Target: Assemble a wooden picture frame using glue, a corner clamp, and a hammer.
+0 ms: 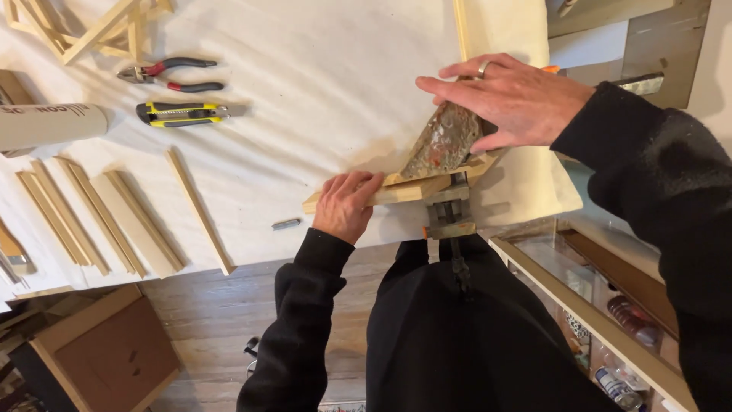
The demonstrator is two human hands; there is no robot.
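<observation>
My left hand [347, 204] grips the end of a short wooden bar [396, 192] that lies at the near edge of the cloth-covered table [320, 84]. My right hand [511, 99] presses flat on a paint-stained triangular block [441, 143] that rests on the bar's joint with a second wooden bar [488, 162]. A metal clamp [450, 210] with an orange tip holds the joint at the table's edge, just right of my left hand. A ring shows on one finger of my right hand.
Several loose wooden bars [99, 214] lie at the left, one thin strip [200, 210] apart from them. Pliers [171, 75], a yellow-and-black utility knife [181, 113], a cardboard tube [47, 125] and a wooden frame [99, 29] sit farther back. A small metal piece [286, 223] lies near the edge. Shelves with jars [610, 320] stand at the right.
</observation>
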